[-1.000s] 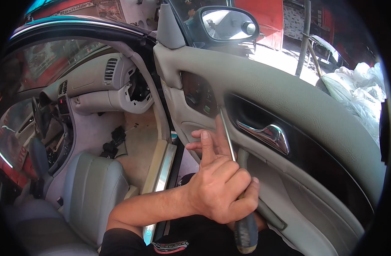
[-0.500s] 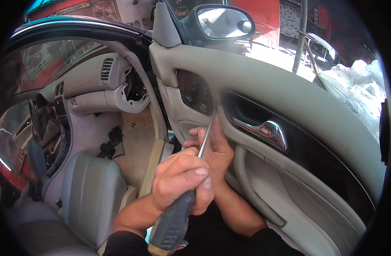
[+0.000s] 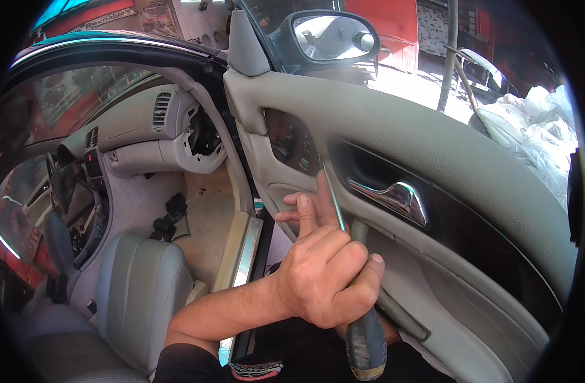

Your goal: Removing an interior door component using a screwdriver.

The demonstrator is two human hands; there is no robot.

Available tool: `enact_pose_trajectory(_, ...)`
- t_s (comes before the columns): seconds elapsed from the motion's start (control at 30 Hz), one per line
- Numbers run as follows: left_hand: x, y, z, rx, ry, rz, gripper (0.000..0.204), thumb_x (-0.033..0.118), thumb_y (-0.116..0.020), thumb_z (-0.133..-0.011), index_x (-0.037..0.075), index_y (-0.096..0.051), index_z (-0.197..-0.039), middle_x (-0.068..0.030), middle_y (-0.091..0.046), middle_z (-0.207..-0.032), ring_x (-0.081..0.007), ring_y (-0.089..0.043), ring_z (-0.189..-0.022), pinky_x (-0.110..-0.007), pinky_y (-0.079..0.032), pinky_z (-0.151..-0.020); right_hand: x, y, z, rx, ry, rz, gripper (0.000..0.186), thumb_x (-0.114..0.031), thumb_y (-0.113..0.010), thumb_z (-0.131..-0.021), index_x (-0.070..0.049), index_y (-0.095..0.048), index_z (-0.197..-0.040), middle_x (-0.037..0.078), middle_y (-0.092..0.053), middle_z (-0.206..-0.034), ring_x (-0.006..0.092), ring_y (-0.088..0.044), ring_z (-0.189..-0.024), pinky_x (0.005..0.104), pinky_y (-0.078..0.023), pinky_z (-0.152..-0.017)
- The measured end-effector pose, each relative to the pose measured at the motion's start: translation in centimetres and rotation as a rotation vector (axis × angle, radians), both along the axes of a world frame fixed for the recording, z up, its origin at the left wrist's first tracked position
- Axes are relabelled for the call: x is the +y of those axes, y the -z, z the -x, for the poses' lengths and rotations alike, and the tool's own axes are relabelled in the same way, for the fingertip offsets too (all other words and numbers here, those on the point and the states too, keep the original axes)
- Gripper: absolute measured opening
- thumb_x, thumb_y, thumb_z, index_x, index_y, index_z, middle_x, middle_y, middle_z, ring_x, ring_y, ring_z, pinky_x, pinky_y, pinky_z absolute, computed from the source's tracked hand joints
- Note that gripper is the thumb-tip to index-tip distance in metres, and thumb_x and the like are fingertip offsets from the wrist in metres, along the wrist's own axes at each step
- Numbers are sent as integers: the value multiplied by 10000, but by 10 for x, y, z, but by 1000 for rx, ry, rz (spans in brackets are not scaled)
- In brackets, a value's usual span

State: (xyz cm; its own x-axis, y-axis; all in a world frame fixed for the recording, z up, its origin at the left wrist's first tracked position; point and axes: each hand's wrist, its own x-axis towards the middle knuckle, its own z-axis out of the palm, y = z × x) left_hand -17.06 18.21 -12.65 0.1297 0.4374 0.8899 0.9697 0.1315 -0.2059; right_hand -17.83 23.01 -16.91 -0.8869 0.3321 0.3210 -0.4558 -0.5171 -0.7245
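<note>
Left hand [image 3: 321, 276] grips a black-handled steel screwdriver [image 3: 366, 343], likely prying at the glossy dark switch panel [image 3: 291, 142], needing steadiness; right hand [image 3: 307, 214] unclear, mostly hidden.

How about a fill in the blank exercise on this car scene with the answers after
The screwdriver is gripped by the person's ____ hand. In the picture, the side mirror appears ____ (higher or lower) than the chrome door handle. In the picture, the door panel is to the ____ of the seat.
Missing words: left; higher; right.
</note>
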Motion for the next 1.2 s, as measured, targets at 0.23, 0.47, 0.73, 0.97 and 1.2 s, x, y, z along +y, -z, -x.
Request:
enact_pose_trajectory(0.23, 8, 18, 4, 32, -17, -40, 317, 37, -750, -804, 3, -585, -1073, -91, -548, -781, -203, -521, -597, -541, -483, -677, 1, 13, 7, 76, 11, -44, 544, -209, -631, -1135, -167, -496, -1660, 81, -727, -1142, 131, -697, -897, 268, -589, -782)
enact_pose_trajectory(0.47, 4, 26, 10, 41, 6, 3, 271, 46, -753, -812, 35, -589, -1028, -76, -543, -771, -201, -523, -600, -741, -371, -856, 7, 23, 15, 187, -17, -10, 551, -187, -622, -1141, -159, -477, -1672, 105, -717, -1169, 150, -699, -901, 285, -597, -819)
enact_pose_trajectory(0.73, 1, 20, -4, -114, 6, -118, 214, 30, -736, -814, 14, -598, -977, -82, -509, -764, -214, -508, -593, -700, -507, -836, 11, 14, 0, 27, -49, -184, 643, -359, -479, -1173, -73, -309, -1723, 146, -636, -1337, 234, -643, -1143, 380, -582, -975)
enact_pose_trajectory(0.97, 28, 12, -10, -10, -224, -78, 170, 50, -736, -766, 50, -603, -871, -2, -393, -670, -172, -487, -575, -548, -472, -717, 24, 32, 13, 217, -187, -178, 616, -254, -567, -1169, -208, -341, -1740, 129, -582, -1426, 211, -608, -1208, 355, -532, -1072)
enact_pose_trajectory(1.2, 6, 31, 10, 79, -32, -11, 306, 19, -780, -793, 11, -594, -1037, -85, -546, -777, -216, -545, -610, -517, -518, -656, 2, 27, 22, 210, 132, -161, 531, -223, -601, -1156, -186, -478, -1672, 96, -728, -1125, 152, -702, -881, 280, -605, -786)
